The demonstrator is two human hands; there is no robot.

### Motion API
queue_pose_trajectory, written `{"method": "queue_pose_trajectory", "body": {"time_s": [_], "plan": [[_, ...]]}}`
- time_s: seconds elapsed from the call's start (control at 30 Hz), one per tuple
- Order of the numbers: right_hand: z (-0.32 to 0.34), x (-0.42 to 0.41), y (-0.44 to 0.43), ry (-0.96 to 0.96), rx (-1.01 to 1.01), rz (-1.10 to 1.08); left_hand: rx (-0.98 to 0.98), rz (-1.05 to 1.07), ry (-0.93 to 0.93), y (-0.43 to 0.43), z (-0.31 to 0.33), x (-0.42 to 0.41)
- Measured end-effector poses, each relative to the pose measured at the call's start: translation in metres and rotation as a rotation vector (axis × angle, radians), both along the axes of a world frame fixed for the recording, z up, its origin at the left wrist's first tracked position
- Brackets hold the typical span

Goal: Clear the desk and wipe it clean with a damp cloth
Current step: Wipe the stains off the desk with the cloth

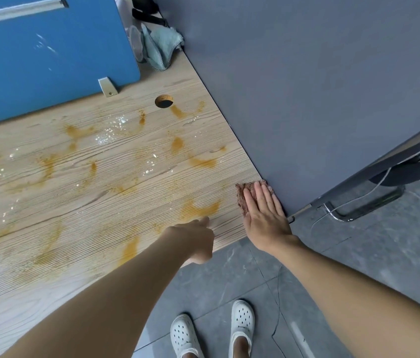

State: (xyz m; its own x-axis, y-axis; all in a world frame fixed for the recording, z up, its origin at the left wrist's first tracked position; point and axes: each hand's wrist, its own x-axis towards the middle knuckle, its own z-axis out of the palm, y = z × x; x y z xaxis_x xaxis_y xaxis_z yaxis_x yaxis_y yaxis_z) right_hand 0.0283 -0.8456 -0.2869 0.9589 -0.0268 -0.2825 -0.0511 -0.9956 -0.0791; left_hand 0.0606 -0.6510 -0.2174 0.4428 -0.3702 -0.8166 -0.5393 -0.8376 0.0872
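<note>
A blue fabric divider panel (49, 60) is held upright by a beige metal bracket (107, 86). A plain grey partition wall (307, 86) is seen at the right. White perforated clogs (242, 320) are planted on a grey tiled floor (229, 275), where a chrome tubular chair base (338, 215) and a thin white cable (378, 184) are seen.

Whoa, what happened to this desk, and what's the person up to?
A person is wiping a wooden desk. Their right hand presses flat on a brown cloth at the desk's right corner, against the grey partition. The left hand rests near the front edge, holding nothing. Orange stains and wet patches cover most of the top, so much remains. A teal cloth lies at the far corner.
</note>
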Motion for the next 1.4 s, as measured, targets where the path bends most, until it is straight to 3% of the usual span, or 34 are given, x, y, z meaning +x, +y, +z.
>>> {"method": "queue_pose_trajectory", "body": {"time_s": [0.27,0.4,0.67,0.87,1.07,1.27,1.4], "plan": [[-0.001,0.001,0.001,0.03,0.016,0.092,0.022,-0.032,0.056,-0.004,-0.003,0.012],[-0.003,0.024,0.006,0.045,0.039,-0.002,0.028,-0.048,0.06,-0.004,-0.008,0.015],[-0.001,0.014,0.009,0.084,0.041,0.075,0.024,-0.01,0.082,-0.009,-0.001,0.018],[0.003,0.05,0.017,0.084,0.037,-0.015,0.031,-0.035,0.088,-0.012,0.008,0.019],[0.004,0.036,0.012,0.133,0.044,0.113,0.049,-0.034,0.107,-0.016,0.018,0.021],[0.0,0.074,0.017,0.085,0.034,0.026,0.053,-0.046,0.118,-0.017,0.024,0.025],[0.004,0.052,0.022,0.073,0.029,0.115,0.035,-0.045,0.128,-0.022,0.027,0.026]]}}
